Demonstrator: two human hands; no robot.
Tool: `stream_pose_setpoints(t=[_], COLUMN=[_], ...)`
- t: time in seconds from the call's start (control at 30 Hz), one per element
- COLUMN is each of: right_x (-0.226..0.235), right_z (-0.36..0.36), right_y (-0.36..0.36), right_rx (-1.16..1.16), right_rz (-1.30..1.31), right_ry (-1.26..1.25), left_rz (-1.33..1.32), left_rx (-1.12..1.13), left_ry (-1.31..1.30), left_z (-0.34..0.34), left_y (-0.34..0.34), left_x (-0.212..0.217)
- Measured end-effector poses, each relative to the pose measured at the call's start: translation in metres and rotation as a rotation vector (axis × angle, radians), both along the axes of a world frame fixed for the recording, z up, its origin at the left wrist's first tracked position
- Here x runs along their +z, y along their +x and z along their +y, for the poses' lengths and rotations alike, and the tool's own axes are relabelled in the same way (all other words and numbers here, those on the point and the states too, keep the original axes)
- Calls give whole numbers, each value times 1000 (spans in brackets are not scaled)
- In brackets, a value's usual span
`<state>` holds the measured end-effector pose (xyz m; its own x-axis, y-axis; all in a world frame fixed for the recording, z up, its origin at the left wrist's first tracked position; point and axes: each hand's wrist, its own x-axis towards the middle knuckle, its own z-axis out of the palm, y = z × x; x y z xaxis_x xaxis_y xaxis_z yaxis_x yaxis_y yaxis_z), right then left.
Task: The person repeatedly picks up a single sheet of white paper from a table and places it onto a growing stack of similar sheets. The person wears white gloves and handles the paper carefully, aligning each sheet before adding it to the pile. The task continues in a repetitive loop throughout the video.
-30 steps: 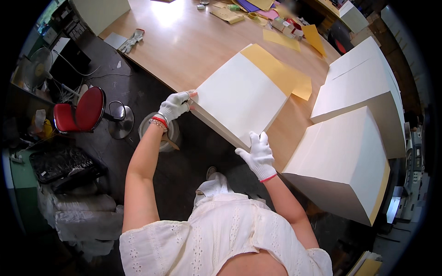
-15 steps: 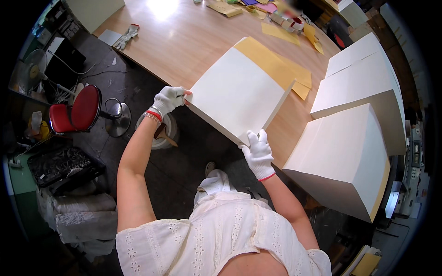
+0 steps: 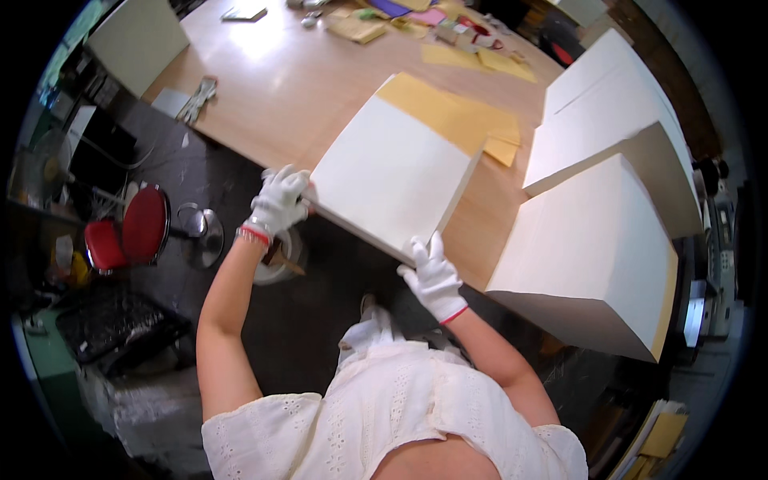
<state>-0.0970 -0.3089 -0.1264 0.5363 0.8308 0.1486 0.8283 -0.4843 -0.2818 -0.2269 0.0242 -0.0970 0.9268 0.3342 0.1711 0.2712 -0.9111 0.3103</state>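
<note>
Fingers of left hand [image 3: 280,202] and right hand [image 3: 433,274] curled shut on white board [image 3: 390,173] edges, held over wooden table [image 3: 280,88].

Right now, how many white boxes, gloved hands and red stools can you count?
White boxes: 3, the flat one held at the table edge, a big one at right, a long one behind it
Gloved hands: 2, left hand, right hand
Red stools: 1
Total: 6
</note>
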Motion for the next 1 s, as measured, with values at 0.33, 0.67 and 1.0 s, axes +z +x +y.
stream_pose_setpoints(t=[0.33, 0.67, 1.0], right_x=[26, 28, 59], right_z=[-12, -67, -259], right_y=[2, -7, -28], right_rx=[-99, -48, -513], right_rz=[306, 602, 661], right_ry=[-108, 123, 331], left_rz=[219, 195, 147], left_rx=[-400, -135, 45], left_ry=[196, 144, 43], left_z=[-101, -79, -108], left_y=[238, 394, 401], left_x=[18, 6, 53])
